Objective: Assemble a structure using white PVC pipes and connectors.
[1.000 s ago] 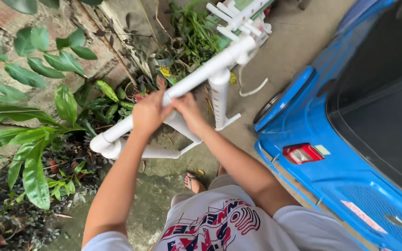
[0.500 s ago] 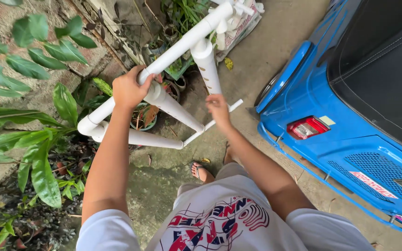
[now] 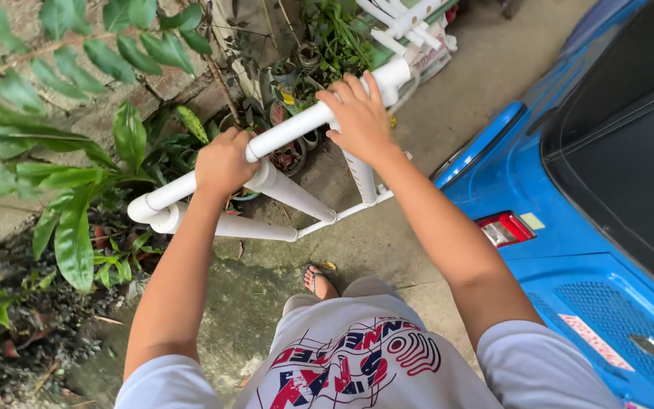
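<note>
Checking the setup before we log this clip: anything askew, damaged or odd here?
Nothing looks damaged. The white pipe frame is held tilted above the concrete ground, left hand and right hand both gripping its top pipe.

1. Two hands of mine, my left hand [image 3: 225, 163] and my right hand [image 3: 359, 117], both closed around one white pipe frame [image 3: 289, 129].
2. One blue vehicle [image 3: 569, 197], with one red tail light [image 3: 502, 229] showing.
3. One foot [image 3: 318, 282] of mine in view.
4. One white printed shirt [image 3: 357, 363].
5. Several small plant pots [image 3: 289, 155]; I can't count them exactly.
</note>
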